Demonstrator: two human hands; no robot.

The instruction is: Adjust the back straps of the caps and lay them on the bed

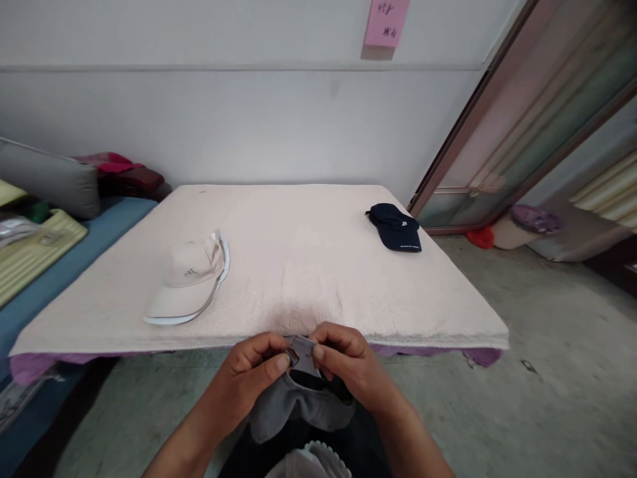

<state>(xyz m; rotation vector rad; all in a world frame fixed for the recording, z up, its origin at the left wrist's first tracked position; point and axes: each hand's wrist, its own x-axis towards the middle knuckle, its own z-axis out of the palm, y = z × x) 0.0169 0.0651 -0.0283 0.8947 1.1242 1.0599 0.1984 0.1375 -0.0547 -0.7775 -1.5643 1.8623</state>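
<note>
Both my hands hold a grey cap just below the table's near edge. My left hand pinches its back strap from the left, fingers curled. My right hand pinches the same strap from the right, fingers closed. The cap hangs down over my lap. On the table's cream cloth lies a beige cap at the left. A navy cap rests at the far right corner.
A blue surface at the left carries a grey cushion, yellow-green items and red cloth. A glass sliding door stands at the right, above the concrete floor. A pink note hangs on the white wall.
</note>
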